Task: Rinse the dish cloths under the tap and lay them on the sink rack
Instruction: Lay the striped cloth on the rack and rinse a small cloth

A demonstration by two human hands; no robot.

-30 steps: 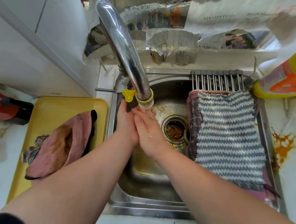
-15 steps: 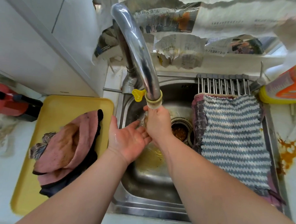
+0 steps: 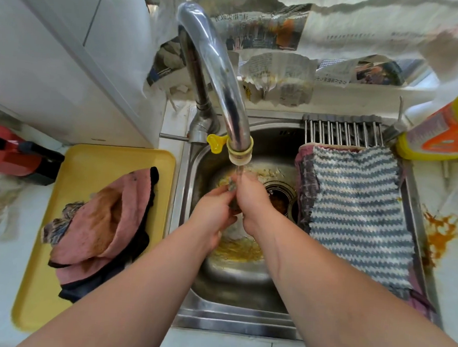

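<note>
Water runs from the chrome tap (image 3: 220, 73) into the steel sink (image 3: 232, 283). My left hand (image 3: 214, 212) and my right hand (image 3: 250, 201) meet in the stream and press against each other; I see no cloth in them, only a blurred grey patch of water between them. A blue-and-white striped dish cloth (image 3: 354, 213) lies flat on the sink rack (image 3: 343, 133) at the right, over a pinkish cloth whose edges show. Pink and dark dish cloths (image 3: 104, 219), stained brown, lie piled on a yellow tray (image 3: 89, 159) to the left of the sink.
A yellow and orange detergent bottle (image 3: 445, 127) stands at the back right of the sink. A red and black object (image 3: 9, 152) sits left of the tray. An orange stain (image 3: 438, 234) marks the counter at the right. Torn newspaper covers the back wall.
My hands were pressed together, then the left hand opened palm up beside the right one. Now both are together again under the stream. The view has shifted slightly.
</note>
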